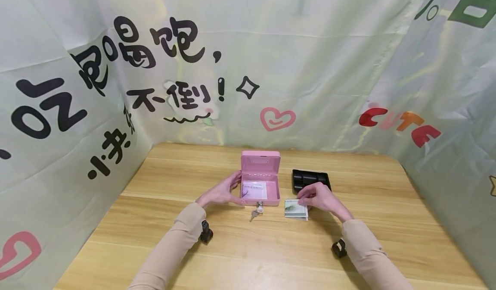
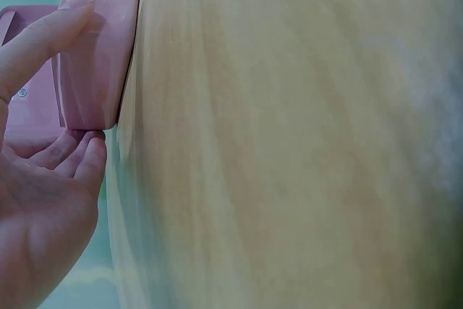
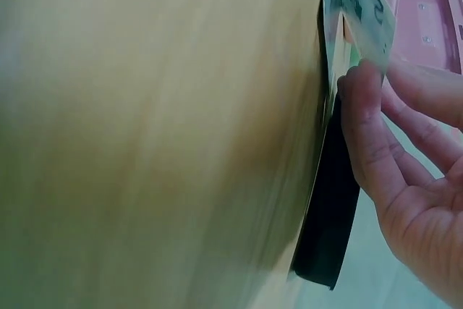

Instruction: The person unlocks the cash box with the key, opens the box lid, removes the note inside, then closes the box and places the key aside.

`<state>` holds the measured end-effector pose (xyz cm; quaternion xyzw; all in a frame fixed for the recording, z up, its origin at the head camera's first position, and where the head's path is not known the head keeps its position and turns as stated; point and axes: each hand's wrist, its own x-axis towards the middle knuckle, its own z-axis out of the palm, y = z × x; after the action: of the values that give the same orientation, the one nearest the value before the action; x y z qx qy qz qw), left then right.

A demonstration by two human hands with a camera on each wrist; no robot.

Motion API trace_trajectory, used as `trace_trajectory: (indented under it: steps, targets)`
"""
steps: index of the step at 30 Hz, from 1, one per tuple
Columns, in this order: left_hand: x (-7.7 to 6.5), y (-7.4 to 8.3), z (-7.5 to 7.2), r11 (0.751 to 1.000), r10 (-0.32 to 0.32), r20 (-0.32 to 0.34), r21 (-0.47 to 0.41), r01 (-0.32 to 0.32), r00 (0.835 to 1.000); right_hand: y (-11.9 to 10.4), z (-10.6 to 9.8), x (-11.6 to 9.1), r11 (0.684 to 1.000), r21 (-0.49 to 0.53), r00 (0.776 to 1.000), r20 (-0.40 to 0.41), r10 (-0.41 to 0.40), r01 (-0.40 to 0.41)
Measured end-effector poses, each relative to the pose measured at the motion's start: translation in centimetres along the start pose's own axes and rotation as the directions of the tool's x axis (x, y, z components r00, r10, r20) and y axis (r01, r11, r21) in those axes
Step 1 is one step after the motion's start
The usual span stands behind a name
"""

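Observation:
A pink cash box (image 1: 260, 202) stands with its lid raised, and paper notes (image 1: 255, 189) lie inside it. My left hand (image 1: 224, 191) grips the box's left front corner, with the thumb (image 2: 54, 34) along the front and the fingers against the side. In the right hand (image 1: 318, 196) a greenish banknote (image 1: 295, 208) is pinched between thumb and fingertips, to the right of the box. A slot of light shows under the lifted part of the banknote (image 3: 369, 16) in the right wrist view. From the box's front hangs a small padlock (image 1: 260, 208).
Keys (image 1: 253, 215) lie on the wooden table (image 1: 248, 255) just in front of the box. A black case or tray (image 1: 310, 177) sits behind the right hand, partly covered by it. Printed cloth (image 1: 240, 66) hangs around the table's back and sides.

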<state>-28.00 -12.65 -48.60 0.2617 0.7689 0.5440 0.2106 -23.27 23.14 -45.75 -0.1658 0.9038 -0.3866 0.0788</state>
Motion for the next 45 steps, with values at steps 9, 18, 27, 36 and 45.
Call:
trace_trajectory:
  steps: [9, 18, 27, 36, 45]
  targets:
    - [0.0, 0.2, 0.0, 1.0, 0.012, 0.0, 0.012, -0.012, 1.0, 0.4, -0.6, -0.2, 0.99, 0.14, 1.0, 0.025, -0.011, 0.007]
    - [-0.1, 0.2, 0.0, 1.0, 0.013, 0.005, 0.008, -0.013, 1.0, 0.4, -1.3, -0.2, 0.992, 0.118, 0.999, 0.014, -0.045, 0.043]
    - [-0.1, 0.3, 0.1, 1.0, 0.014, 0.0, 0.004, -0.014, 1.0, -0.1, -2.3, 0.6, 0.993, 0.044, 0.993, -0.054, -0.104, 0.107]
    - [-0.1, 0.4, 0.1, 1.0, 0.008, 0.005, 0.005, -0.008, 1.0, -1.6, -2.5, 2.1, 0.988, 0.0, 0.988, 0.008, -0.157, 0.157]
    - [-0.2, 0.6, 0.1, 1.0, 0.002, 0.012, 0.005, -0.002, 1.0, -3.9, -2.0, 4.5, 0.98, 0.028, 0.972, 0.124, -0.199, 0.197]
